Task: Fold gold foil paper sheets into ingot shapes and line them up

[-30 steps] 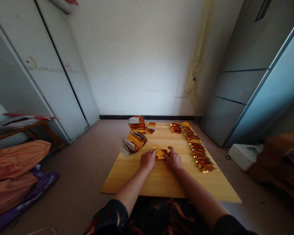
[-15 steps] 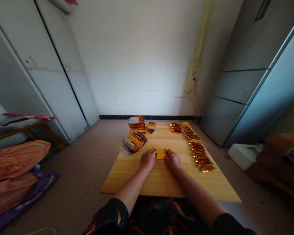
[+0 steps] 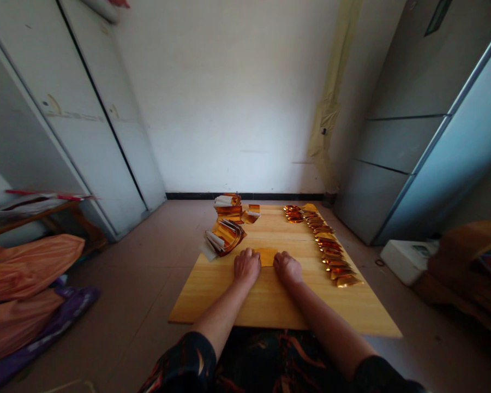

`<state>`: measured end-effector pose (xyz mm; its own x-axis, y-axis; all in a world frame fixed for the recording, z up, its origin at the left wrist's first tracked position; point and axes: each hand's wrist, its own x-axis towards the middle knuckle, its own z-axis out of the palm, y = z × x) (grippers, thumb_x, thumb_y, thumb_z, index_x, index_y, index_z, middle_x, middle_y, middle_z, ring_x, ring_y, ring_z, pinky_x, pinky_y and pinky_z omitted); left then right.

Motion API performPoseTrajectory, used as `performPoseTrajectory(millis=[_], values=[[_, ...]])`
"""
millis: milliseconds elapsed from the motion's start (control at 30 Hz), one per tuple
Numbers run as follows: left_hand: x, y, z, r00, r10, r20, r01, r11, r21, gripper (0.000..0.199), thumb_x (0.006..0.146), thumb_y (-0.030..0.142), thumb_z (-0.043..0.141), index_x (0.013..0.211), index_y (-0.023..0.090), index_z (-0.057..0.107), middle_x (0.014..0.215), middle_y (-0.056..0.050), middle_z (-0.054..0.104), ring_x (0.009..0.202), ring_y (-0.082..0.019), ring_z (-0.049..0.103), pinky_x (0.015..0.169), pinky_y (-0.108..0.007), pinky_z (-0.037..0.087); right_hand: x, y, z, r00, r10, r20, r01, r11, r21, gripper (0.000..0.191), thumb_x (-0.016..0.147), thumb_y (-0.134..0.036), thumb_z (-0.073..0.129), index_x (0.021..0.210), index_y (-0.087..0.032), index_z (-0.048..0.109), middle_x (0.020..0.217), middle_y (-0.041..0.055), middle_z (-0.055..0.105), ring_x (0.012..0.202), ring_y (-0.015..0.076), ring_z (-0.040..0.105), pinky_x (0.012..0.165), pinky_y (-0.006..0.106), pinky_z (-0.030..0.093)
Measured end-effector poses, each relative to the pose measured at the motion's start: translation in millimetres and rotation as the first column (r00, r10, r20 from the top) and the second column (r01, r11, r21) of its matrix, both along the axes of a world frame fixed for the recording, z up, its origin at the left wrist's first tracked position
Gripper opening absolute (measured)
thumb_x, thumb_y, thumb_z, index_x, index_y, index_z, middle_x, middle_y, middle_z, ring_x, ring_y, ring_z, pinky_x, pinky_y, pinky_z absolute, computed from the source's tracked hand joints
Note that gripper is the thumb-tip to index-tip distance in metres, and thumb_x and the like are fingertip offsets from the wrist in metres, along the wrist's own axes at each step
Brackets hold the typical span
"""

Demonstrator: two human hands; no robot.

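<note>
A small sheet of gold foil paper lies on the wooden board between my hands. My left hand is closed on its left edge, knuckles up. At the right edge, my right hand is closed on the paper too, with its fingertips mostly hidden. Beyond my left hand, a curled stack of gold foil sheets with pale backs rests at the board's left edge. Along the right side runs a row of folded gold foil pieces, overlapping one another.
More foil sheets lie at the board's far left corner. A grey refrigerator stands at the right, a pale cabinet at the left. Orange plastic bags sit on the floor at left, and a white box at right.
The foil paper's edges, raised beside my fingers before, now look flatter. My left hand has turned slightly and its fingers lie further over the paper's edge; my right hand has barely moved.
</note>
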<state>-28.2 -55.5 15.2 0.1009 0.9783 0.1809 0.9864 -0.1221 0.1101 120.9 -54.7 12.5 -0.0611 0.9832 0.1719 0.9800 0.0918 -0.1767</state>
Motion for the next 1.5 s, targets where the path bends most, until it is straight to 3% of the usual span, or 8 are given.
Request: performPoseTrajectory(millis=[167,533,733,833,967,1067,1200,1500], values=[[-1,-1,0.9,0.999,-0.024,0.037,0.022,0.999,0.044,0.029,0.091,0.032,0.038,0.105,0.027,0.064,0.107,-0.009,0.054,0.105,-0.025,0.044,0.085,-0.039,0.035,3,-2,-2.6,1.0,0.018,0.011,-0.018,1.0,0.019,0.025,0.092,-0.024,0.039,0.087,-0.019,0.064,0.09,0.0065,0.062,0.079,0.0148,0.06,0.061,0.023,0.036],[-7,-1,-0.1,0.996,-0.036,0.076,0.036,0.999,-0.004,0.032,0.089,0.035,0.041,0.114,0.034,0.06,0.112,-0.007,0.055,0.105,-0.025,0.043,0.086,-0.04,0.033,4,-3,-0.7,1.0,0.006,0.002,-0.006,1.0,-0.01,0.028,0.092,-0.024,0.037,0.09,-0.019,0.065,0.091,0.0074,0.061,0.082,0.0146,0.058,0.065,0.023,0.038],[-17,5,-4.4,0.996,-0.053,0.065,0.059,0.994,-0.094,0.04,0.085,0.033,0.043,0.124,0.042,0.052,0.138,-0.001,0.042,0.118,-0.027,0.037,0.092,-0.046,0.032,19,-7,7.2,0.996,0.053,-0.071,-0.053,0.999,0.004,0.025,0.089,-0.028,0.044,0.087,-0.026,0.069,0.097,0.0046,0.061,0.096,0.0173,0.052,0.074,0.026,0.036],[-17,6,-5.8,0.997,-0.048,0.061,0.055,0.992,-0.109,0.042,0.085,0.033,0.043,0.125,0.042,0.05,0.14,0.0,0.04,0.12,-0.028,0.037,0.094,-0.048,0.031,22,-5,9.0,0.99,0.024,-0.139,-0.027,0.999,-0.017,0.022,0.086,-0.028,0.048,0.087,-0.028,0.07,0.101,0.0033,0.062,0.1,0.0187,0.05,0.079,0.03,0.034],[-15,4,-5.0,0.998,-0.033,0.062,0.039,0.994,-0.099,0.041,0.085,0.034,0.042,0.125,0.041,0.05,0.14,-0.001,0.041,0.121,-0.028,0.037,0.093,-0.047,0.032,8,0,8.0,0.984,-0.094,-0.152,0.089,0.995,-0.038,0.023,0.084,-0.038,0.05,0.086,-0.024,0.068,0.108,0.0058,0.06,0.103,0.0222,0.048,0.082,0.035,0.034],[-15,2,-3.3,0.997,-0.033,0.069,0.039,0.995,-0.093,0.04,0.086,0.035,0.041,0.124,0.042,0.051,0.14,0.0,0.041,0.121,-0.028,0.037,0.093,-0.047,0.032,-10,0,6.6,0.986,-0.13,-0.107,0.131,0.991,0.007,0.037,0.078,-0.053,0.053,0.093,-0.021,0.066,0.122,0.0099,0.053,0.112,0.0275,0.042,0.086,0.041,0.033],[-14,1,-2.5,0.997,-0.023,0.074,0.031,0.994,-0.102,0.038,0.086,0.037,0.042,0.122,0.042,0.052,0.14,0.0,0.041,0.122,-0.028,0.037,0.094,-0.046,0.031,-24,-1,3.7,0.988,-0.135,-0.079,0.138,0.99,0.026,0.053,0.074,-0.06,0.055,0.106,-0.019,0.06,0.128,0.0144,0.047,0.116,0.0307,0.039,0.089,0.045,0.031],[-22,7,-3.9,0.996,-0.058,0.072,0.067,0.988,-0.138,0.041,0.083,0.037,0.044,0.123,0.046,0.051,0.141,0.001,0.041,0.123,-0.028,0.037,0.096,-0.049,0.03,-7,-2,5.4,0.977,-0.136,-0.165,0.131,0.991,-0.037,0.029,0.072,-0.041,0.059,0.093,-0.021,0.06,0.108,0.0063,0.058,0.105,0.0236,0.047,0.086,0.035,0.031]])
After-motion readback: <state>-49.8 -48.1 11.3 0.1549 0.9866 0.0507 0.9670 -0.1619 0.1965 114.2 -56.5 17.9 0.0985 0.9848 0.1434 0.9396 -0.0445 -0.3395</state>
